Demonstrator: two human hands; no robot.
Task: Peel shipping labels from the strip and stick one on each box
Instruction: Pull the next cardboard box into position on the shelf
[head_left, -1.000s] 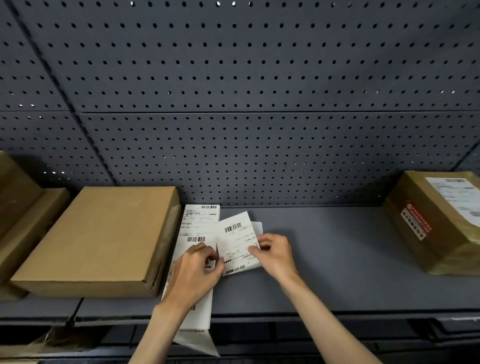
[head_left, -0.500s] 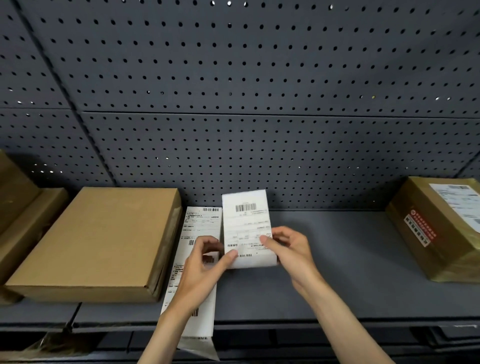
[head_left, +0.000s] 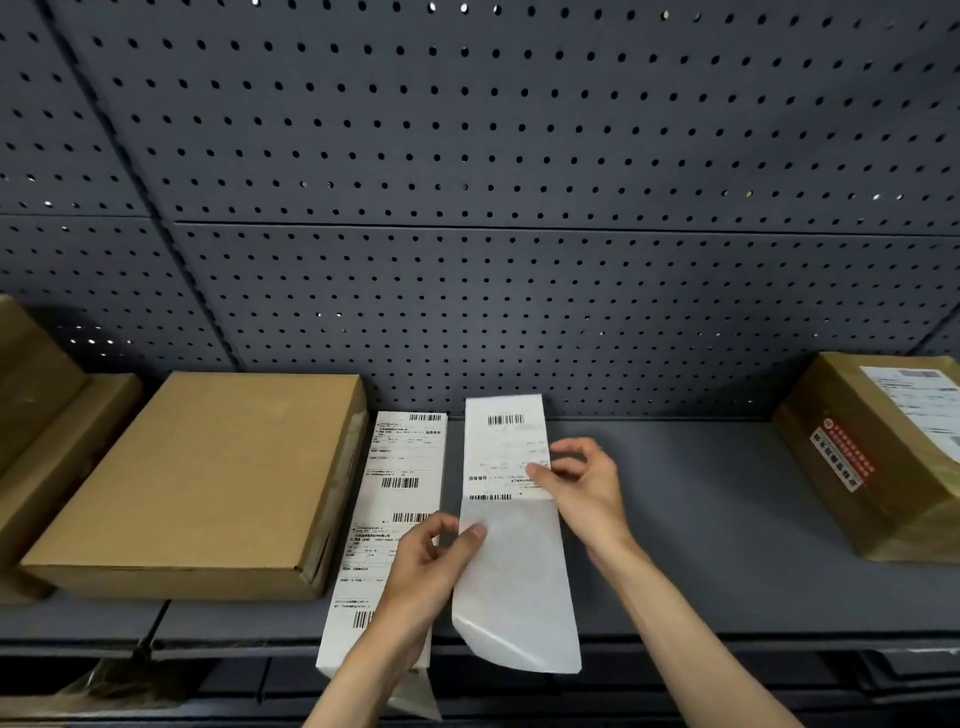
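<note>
A white shipping label (head_left: 506, 447) with barcodes stands upright above the grey shelf (head_left: 701, 545), and my right hand (head_left: 582, 488) pinches its right edge. Its blank backing paper (head_left: 517, 597) hangs below it, pinched at the left edge by my left hand (head_left: 431, 561). A long strip of labels (head_left: 395, 499) lies flat on the shelf just left of my hands, partly under my left wrist and hanging over the front edge. A plain brown box (head_left: 197, 483) sits to the strip's left. At the far right a taped brown box (head_left: 883, 457) carries a label.
More cardboard boxes (head_left: 47, 426) are stacked at the far left. A grey pegboard wall (head_left: 493, 208) closes the back of the shelf. Lower shelf rails run under the front edge (head_left: 727, 644).
The label has come up off its backing. One second ago both hands held it low beside the strip; now the label stands higher and the bare backing hangs down from my left hand.
</note>
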